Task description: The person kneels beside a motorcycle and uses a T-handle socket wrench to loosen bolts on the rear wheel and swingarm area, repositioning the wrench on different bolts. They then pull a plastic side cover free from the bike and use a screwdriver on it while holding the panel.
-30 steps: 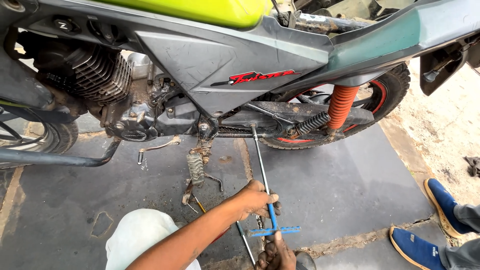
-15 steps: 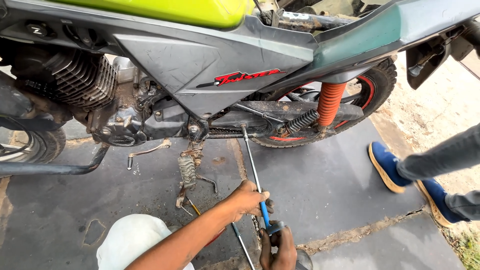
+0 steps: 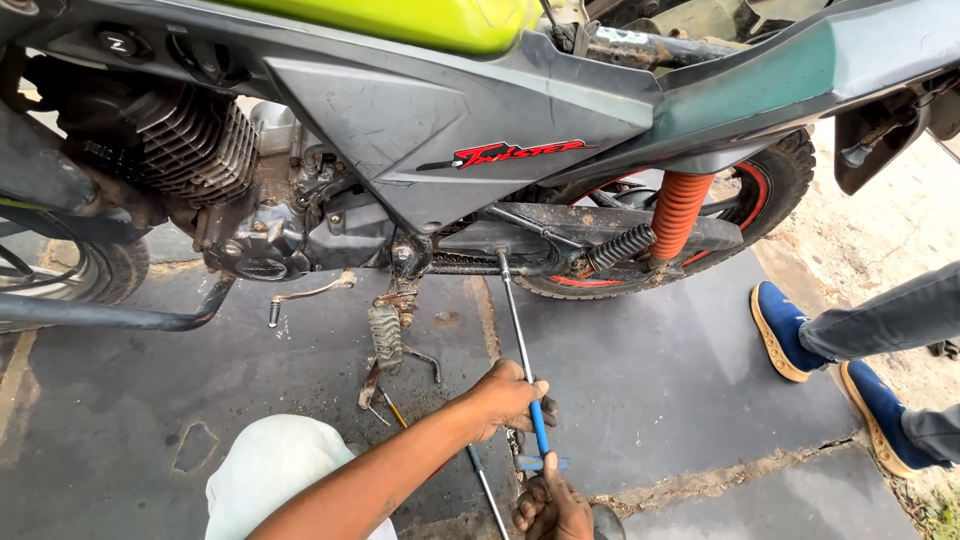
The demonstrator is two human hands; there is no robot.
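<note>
**Both hands on a long T-handle wrench under the motorcycle**

Left hand (image 3: 510,398) wraps the wrench shaft (image 3: 517,320) just above the blue sleeve (image 3: 540,430); fingers curled round it, pressed closed. Right hand (image 3: 550,505), below and nearer the camera, sits at the blue cross handle (image 3: 542,463); fingers bent at it, but whether they close fully on the handle cannot be told from here.

Shaft: thin, bright bare steel, round, straight. It runs up and away from the grip, slightly leftward, and its far tip meets the frame near the dark swingarm (image 3: 600,225). Lower part is coated in smooth blue plastic.

Just left of the grip: a ribbed, rust-caked footpeg (image 3: 385,335) hanging from a grimy bracket, and a thin bent gear lever (image 3: 310,293). A second slim rod (image 3: 485,485) lies on the ground just under the left wrist.

Beyond the tip: finned grey engine cylinder (image 3: 190,140), oily and dusty; matte grey side panel (image 3: 450,110) with a long red slanted badge (image 3: 520,153) at its lower right; glossy yellow-green tank (image 3: 420,18) above. Right of the tip, an orange ribbed shock cover (image 3: 678,212) and a knobby tyre with a red rim (image 3: 775,190).

Ground: dark, gritty rubber mat (image 3: 650,390), cracked at its edge. Far right of the grip, another person's blue shoes (image 3: 785,325).
</note>
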